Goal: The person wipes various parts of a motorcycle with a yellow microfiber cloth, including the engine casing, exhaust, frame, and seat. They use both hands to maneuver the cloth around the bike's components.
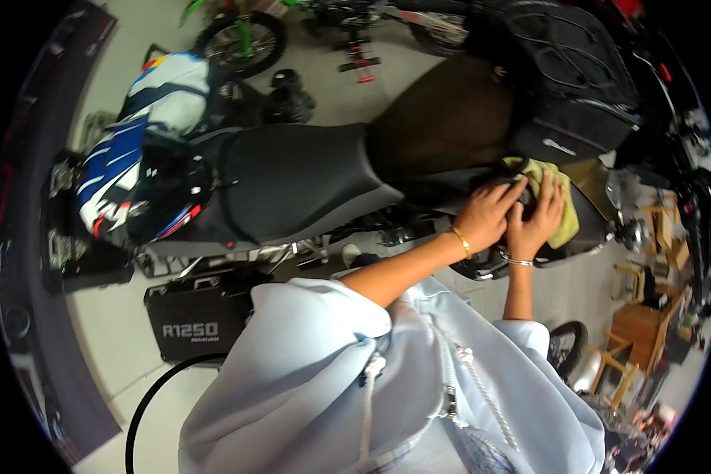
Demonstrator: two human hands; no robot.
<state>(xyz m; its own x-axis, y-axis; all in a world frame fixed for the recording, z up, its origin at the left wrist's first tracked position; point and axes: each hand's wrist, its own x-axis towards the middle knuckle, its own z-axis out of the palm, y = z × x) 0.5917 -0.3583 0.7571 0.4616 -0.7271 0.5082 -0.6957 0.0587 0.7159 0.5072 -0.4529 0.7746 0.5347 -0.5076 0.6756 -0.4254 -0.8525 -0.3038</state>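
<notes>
A yellow-green cloth (565, 225) lies on the dark side bodywork of a motorcycle, ahead of its black seat (300, 174). My right hand (539, 213), a silver bangle at its wrist, presses on the cloth with its fingers stretched over it. Close beside it is my left hand (484, 212), with a gold bracelet; its bent fingers reach the cloth's left edge. Both hands bear on the cloth against the bodywork. What lies under the fingers and palms is hidden.
On the motorcycle's rear sits a blue, white and red helmet (138, 186). A black side case (201, 316) hangs below the seat, and a black bag (565, 67) is strapped over the tank cover (450, 114). Other motorcycles stand beyond; wooden furniture (640, 328) is at right.
</notes>
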